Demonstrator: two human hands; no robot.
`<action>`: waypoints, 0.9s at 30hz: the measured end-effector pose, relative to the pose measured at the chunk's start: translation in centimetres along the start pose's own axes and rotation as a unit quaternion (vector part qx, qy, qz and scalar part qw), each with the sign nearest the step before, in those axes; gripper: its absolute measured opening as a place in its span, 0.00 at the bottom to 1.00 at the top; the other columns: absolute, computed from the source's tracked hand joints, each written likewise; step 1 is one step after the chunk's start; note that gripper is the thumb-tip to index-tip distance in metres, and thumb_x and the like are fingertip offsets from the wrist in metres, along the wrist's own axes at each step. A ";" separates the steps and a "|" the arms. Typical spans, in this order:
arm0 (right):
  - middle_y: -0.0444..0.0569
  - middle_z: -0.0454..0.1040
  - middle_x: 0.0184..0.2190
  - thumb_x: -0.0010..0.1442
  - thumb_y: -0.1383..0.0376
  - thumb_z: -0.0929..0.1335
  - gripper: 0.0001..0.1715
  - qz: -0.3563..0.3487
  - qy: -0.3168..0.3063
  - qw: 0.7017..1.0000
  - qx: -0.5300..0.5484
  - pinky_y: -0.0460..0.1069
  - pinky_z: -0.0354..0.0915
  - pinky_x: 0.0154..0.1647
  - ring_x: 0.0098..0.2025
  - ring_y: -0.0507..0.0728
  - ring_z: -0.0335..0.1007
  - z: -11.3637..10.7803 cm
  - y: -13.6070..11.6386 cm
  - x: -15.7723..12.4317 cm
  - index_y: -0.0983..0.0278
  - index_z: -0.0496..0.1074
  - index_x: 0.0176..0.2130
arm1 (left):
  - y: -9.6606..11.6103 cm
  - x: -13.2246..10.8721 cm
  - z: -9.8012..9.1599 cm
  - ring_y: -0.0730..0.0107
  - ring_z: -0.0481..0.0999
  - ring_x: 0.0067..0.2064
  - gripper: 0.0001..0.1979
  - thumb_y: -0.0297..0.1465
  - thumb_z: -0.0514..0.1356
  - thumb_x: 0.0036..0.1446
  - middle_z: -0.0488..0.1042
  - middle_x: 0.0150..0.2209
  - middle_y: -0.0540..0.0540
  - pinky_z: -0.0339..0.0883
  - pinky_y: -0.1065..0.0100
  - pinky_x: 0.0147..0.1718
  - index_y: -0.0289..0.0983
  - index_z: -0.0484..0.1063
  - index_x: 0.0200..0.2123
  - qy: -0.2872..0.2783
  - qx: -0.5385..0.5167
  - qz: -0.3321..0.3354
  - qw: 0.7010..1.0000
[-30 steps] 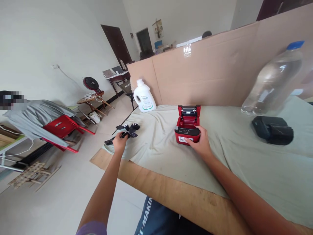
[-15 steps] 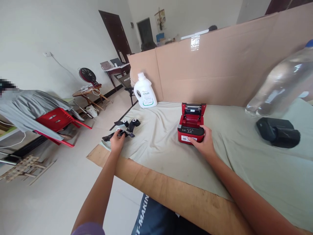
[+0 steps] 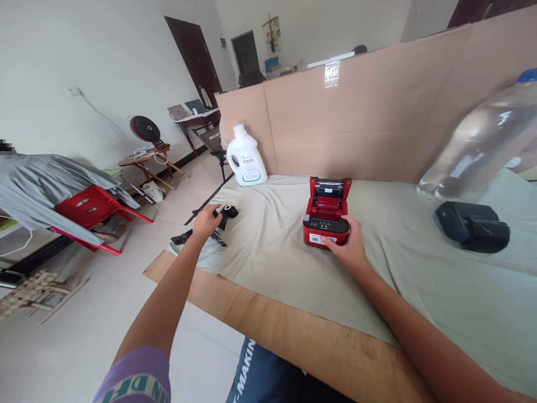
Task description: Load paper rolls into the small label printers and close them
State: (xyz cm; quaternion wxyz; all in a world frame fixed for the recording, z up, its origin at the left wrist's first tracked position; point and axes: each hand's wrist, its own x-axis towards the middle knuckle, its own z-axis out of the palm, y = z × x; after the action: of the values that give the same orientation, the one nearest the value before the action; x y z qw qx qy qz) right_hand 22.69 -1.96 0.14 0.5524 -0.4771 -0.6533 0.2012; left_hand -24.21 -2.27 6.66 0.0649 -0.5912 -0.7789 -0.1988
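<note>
Red printer (image 3: 324, 225): one o'clock, lid (image 3: 330, 189) raised; right hand (image 3: 350, 242) clamped on its side (a steady brace helps).
Left hand (image 3: 205, 221): eleven o'clock, at black rolls (image 3: 232, 212), grip unclear; light pinching seems best.

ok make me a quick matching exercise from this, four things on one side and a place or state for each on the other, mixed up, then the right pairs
Things
1. red printer
2. white jug
3. clear bottle
4. left hand

Place or state
A. capped in blue
B. at the black rolls
C. open, with the right hand on it
D. by the left end of the cardboard

Pairs
1-C
2-D
3-A
4-B
</note>
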 end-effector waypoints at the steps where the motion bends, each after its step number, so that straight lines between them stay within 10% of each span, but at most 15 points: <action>1: 0.54 0.64 0.55 0.47 0.53 0.77 0.45 0.001 0.000 1.000 0.000 0.63 0.63 0.59 0.58 0.65 0.64 0.0 0.0 0.0 0.58 0.61 0.59 | 0.6 1.2 0.0 0.59 0.76 0.49 0.23 0.34 0.56 0.57 0.75 0.56 0.45 0.69 0.65 0.47 0.42 0.73 0.56 -0.041 0.035 0.024 0.998; 5: 0.54 0.63 0.55 0.47 0.53 0.77 0.45 -0.002 -0.002 1.000 0.002 0.63 0.64 0.59 0.58 0.65 0.64 0.0 0.2 0.0 0.58 0.61 0.59 | 2.3 4.3 0.4 0.54 0.70 0.59 0.22 0.33 0.59 0.54 0.73 0.57 0.45 0.69 0.64 0.49 0.45 0.74 0.54 -0.130 0.118 0.037 0.984; 15: 0.54 0.63 0.56 0.47 0.52 0.77 0.45 0.005 -0.006 1.000 0.011 0.64 0.62 0.61 0.59 0.65 0.63 -0.1 -0.1 0.1 0.57 0.61 0.59 | 4.1 3.8 -0.3 0.54 0.75 0.50 0.20 0.38 0.61 0.53 0.78 0.48 0.44 0.68 0.64 0.41 0.44 0.75 0.50 -0.102 0.113 -0.008 0.988; 22: 0.57 0.62 0.57 0.49 0.54 0.76 0.44 0.003 -0.008 1.000 0.012 0.65 0.61 0.62 0.60 0.66 0.62 -0.2 -0.5 0.0 0.59 0.60 0.59 | 10.1 0.9 -2.2 0.65 0.72 0.32 0.23 0.53 0.62 0.50 0.75 0.28 0.47 0.61 0.68 0.30 0.37 0.79 0.32 0.015 -0.184 -0.049 0.982; 27: 0.56 0.63 0.59 0.58 0.56 0.71 0.31 -0.072 0.004 0.997 -0.003 0.63 0.65 0.59 0.62 0.65 0.62 -2.5 -6.0 2.6 0.57 0.63 0.59 | 18.9 -1.7 -4.1 0.76 0.61 0.23 0.24 0.51 0.66 0.48 0.62 0.19 0.53 0.52 0.72 0.22 0.37 0.66 0.19 0.014 -0.486 -0.056 0.872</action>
State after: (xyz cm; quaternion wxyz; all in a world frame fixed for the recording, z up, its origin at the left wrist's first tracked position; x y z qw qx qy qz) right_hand 22.72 -3.22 7.02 0.5666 -0.4316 -0.6842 0.1571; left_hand -6.40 -1.24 14.25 -0.2310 -0.5012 -0.6148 -0.5634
